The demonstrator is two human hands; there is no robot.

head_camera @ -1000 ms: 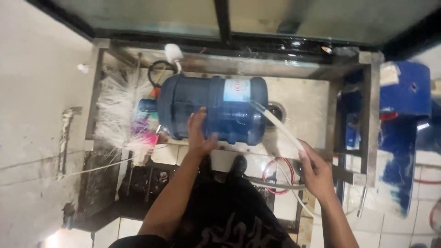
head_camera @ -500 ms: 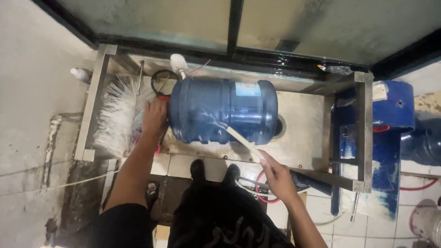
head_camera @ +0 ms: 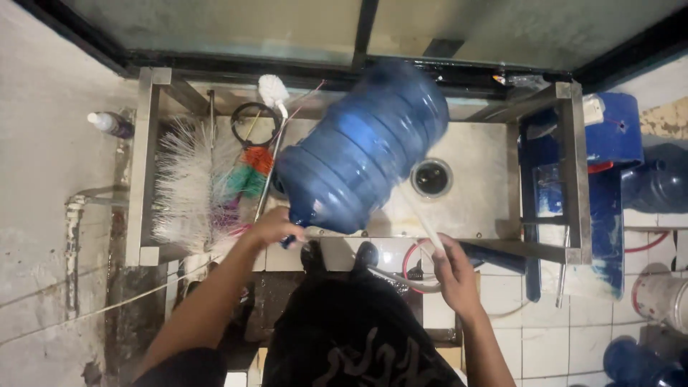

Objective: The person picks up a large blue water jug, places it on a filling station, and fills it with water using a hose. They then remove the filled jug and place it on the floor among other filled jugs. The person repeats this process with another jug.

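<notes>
So the big blue plastic water jug was lying flat across the steel sink basin half a second back; now it's tipped up diagonally toward the back edge. Left hand grips its bottom rim, closed tight. Right hand has shifted to the front edge, fist wrapped round the pale hose.

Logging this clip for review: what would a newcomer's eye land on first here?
A big blue water jug tilted over the steel sink, the left hand at its lower end. The right hand holds a pale hose near the sink's front edge. A large white bristle brush stands at the sink's left.
</notes>
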